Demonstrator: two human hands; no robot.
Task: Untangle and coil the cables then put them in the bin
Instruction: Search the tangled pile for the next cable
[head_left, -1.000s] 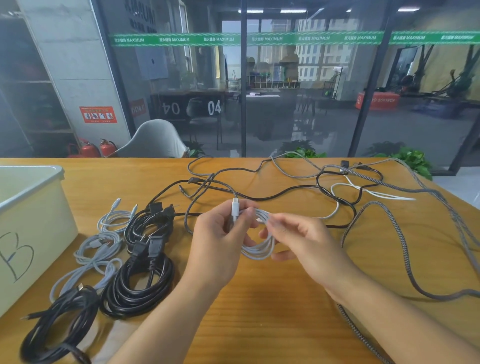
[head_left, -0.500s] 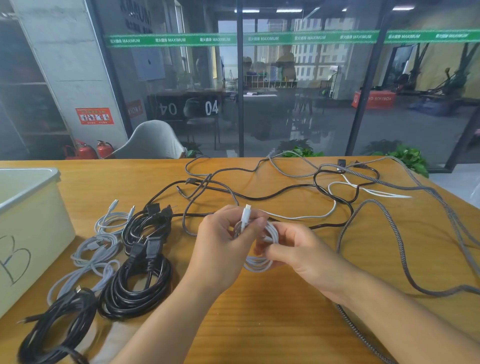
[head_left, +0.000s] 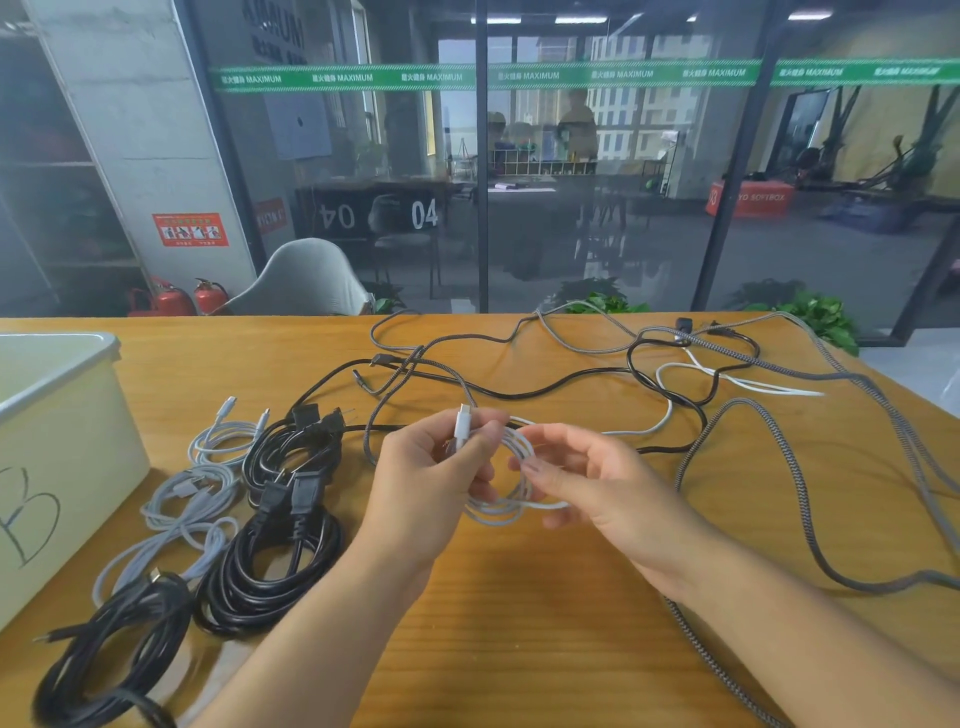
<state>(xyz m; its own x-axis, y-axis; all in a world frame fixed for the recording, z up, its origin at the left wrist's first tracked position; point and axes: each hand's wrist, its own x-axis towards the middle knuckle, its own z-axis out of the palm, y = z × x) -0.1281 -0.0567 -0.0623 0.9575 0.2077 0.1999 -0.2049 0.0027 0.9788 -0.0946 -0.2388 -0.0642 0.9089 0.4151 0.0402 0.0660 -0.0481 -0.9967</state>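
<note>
**A:** What are the hands doing?

**B:** The left hand pinches the white plug and the small white coil under it. That grip is tight on the cable. The right hand curls its fingers around the other side of the coil and holds the loose end that runs off to the right.

**A:** So which step is it?

**B:** I think it is winding the white cable. The coil sits in the air, just above the surface. Next, the right hand needs to bring more cable around the loop.

**A:** Will anything get in the way?

**B:** Maybe. The white tail goes back under a black cable and near the grey braided cable. It could snag there.

**A:** What else is around?

**B:** Done coils lie on the left, black ones and pale grey ones. The bin stands beside them, at the left edge. None of those coils are in it yet.
</note>
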